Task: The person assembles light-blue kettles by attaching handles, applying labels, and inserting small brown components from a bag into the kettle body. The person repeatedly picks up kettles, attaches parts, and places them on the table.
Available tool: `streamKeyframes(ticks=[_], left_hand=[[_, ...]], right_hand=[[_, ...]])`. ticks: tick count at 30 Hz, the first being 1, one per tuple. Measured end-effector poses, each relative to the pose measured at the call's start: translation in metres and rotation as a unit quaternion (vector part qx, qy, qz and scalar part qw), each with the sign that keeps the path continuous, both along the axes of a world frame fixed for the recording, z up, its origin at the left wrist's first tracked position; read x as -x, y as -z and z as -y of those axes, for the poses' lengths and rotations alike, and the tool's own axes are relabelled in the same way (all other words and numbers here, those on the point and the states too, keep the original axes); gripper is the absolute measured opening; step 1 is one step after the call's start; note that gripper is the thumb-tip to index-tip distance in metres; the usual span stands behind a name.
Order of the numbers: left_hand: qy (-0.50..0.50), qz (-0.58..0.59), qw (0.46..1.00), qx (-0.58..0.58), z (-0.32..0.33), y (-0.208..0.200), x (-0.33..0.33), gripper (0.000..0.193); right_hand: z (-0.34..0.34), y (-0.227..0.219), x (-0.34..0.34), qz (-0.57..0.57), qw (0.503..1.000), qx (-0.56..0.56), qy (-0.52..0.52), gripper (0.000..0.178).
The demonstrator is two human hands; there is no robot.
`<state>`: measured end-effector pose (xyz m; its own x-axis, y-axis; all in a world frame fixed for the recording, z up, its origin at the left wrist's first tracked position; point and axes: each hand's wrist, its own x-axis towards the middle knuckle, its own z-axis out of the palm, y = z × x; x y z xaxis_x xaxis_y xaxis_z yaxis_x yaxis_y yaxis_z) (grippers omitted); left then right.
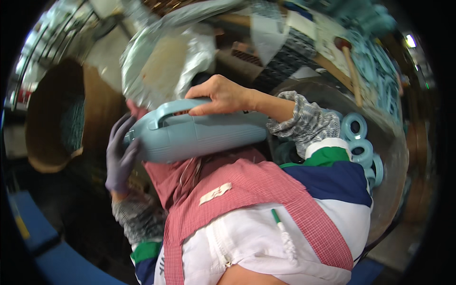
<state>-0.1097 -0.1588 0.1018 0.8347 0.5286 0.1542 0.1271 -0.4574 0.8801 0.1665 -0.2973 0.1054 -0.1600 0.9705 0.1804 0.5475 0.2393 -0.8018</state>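
Observation:
A light blue plastic jug [199, 137] with a ribbed body and a loop handle lies on its side in front of my apron. My right hand [223, 95], bare, is closed round the jug's handle. On my left hand [121, 154] is a thin purple-grey glove. Its fingers and thumb wrap the jug's left end, covering part of the rim there. The jug's right end passes below my right forearm.
At the left stands a brown cardboard container [97, 104] with teal material inside. A clear plastic bag [128, 61] lies beyond the jug. A mallet [351, 71] rests on the worktable near blue plastic parts [380, 71]. Several blue rings [363, 152] sit in a large grey bin [392, 190].

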Motion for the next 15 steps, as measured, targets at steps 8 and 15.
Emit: streamKeyframes(ticks=[8,15], left_hand=[[-0.085,0.074,0.988,0.110,0.015,0.002,-0.050,0.047],[-0.045,0.108,0.967,0.224,-0.034,0.033,-0.139,0.040]], right_hand=[[0.033,0.005,-0.034,-0.066,0.983,0.033,0.166,0.048],[0.095,0.010,-0.211,-0.141,0.837,-0.081,0.523,0.018]])
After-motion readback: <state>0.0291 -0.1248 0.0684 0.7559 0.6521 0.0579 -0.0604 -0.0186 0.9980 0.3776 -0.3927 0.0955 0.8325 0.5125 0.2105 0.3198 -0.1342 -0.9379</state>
